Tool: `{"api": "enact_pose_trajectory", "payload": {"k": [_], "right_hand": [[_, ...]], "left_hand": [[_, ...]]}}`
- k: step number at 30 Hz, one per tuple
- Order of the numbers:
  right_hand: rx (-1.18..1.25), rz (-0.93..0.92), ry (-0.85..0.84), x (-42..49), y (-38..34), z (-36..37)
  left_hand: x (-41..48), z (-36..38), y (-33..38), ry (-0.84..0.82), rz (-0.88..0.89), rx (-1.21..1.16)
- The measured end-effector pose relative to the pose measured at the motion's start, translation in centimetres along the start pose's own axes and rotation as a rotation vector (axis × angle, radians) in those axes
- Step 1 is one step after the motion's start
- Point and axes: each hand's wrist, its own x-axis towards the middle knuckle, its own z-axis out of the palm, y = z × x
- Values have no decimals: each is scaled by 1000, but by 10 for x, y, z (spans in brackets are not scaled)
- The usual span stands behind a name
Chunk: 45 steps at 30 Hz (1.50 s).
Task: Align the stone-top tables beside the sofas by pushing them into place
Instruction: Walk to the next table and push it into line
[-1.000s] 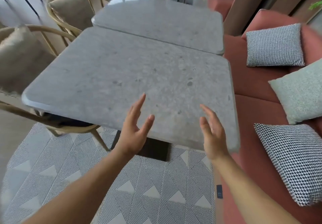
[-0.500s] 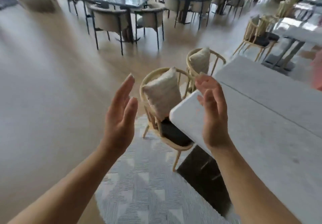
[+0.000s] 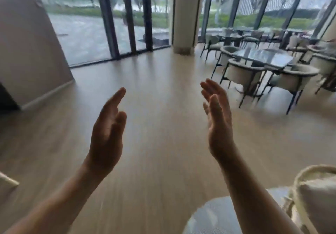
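Grip: left hand (image 3: 107,133) and right hand (image 3: 219,122) straight-fingered, holding nothing | pale wood-plank floor (image 3: 163,102) | round-backed chairs (image 3: 242,74)

Both forearms raised mid-frame, palms facing each other, well apart. Left hand (image 3: 107,133) and right hand (image 3: 219,122) both empty, fingers (image 3: 209,86) straight, pointing up.

The left hand (image 3: 107,135) and right hand (image 3: 219,122) are bare. The left forearm (image 3: 63,199) and right forearm (image 3: 254,197) are bare too, down to the view's lower edge. Motion blur hides finer detail.
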Motion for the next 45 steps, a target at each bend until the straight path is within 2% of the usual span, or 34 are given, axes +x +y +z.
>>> {"api": "enact_pose_trajectory", "payload": {"k": [6, 12, 16, 24, 36, 45], "right_hand": [[217, -26, -252, 106, 67, 175], [456, 2, -509, 222, 137, 339], [553, -12, -674, 283, 152, 445], [771, -7, -928, 344, 182, 647], [832, -1, -1055, 409, 235, 936], [898, 23, -1136, 484, 305, 1119]], "left_hand": [[68, -120, -83, 250, -53, 197], [137, -197, -153, 489, -79, 421], [177, -242, -186, 680, -114, 493], [230, -336, -245, 930, -180, 669], [337, -545, -390, 1070, -192, 809], [429, -653, -517, 1137, -230, 880]]}}
